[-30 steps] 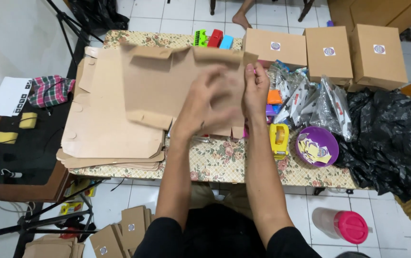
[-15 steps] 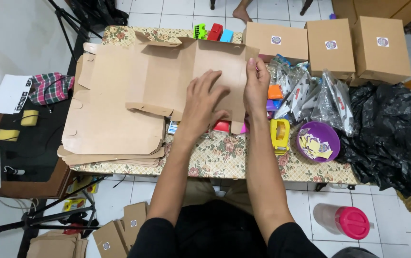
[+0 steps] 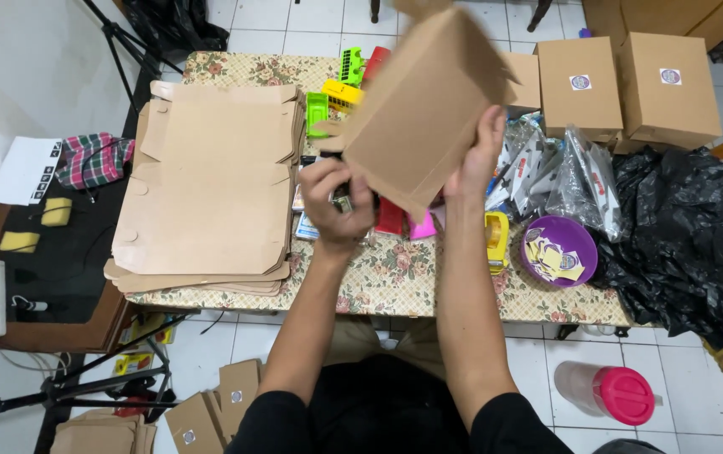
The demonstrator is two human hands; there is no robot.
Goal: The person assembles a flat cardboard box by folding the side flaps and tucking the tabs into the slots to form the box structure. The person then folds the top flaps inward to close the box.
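Head view: flat cardboard stack [image 3: 210, 189] beside hands [image 3: 336, 202].

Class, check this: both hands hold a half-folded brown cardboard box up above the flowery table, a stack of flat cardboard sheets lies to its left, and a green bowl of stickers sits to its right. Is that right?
Not quite: the bowl is purple, not green, as the head view shows. The rest stands: the left hand and right hand hold the half-folded brown cardboard box above the flowery table, with the flat cardboard sheets stacked to its left.

Plain brown cardboard box [image 3: 424, 105], floral beige tablecloth [image 3: 395, 282], purple bowl [image 3: 559, 250], yellow tape dispenser [image 3: 496, 240], black plastic bag [image 3: 689, 227], red-green plaid cloth [image 3: 88, 160], pink-lidded clear jug [image 3: 609, 393], white floor tiles [image 3: 546, 361].
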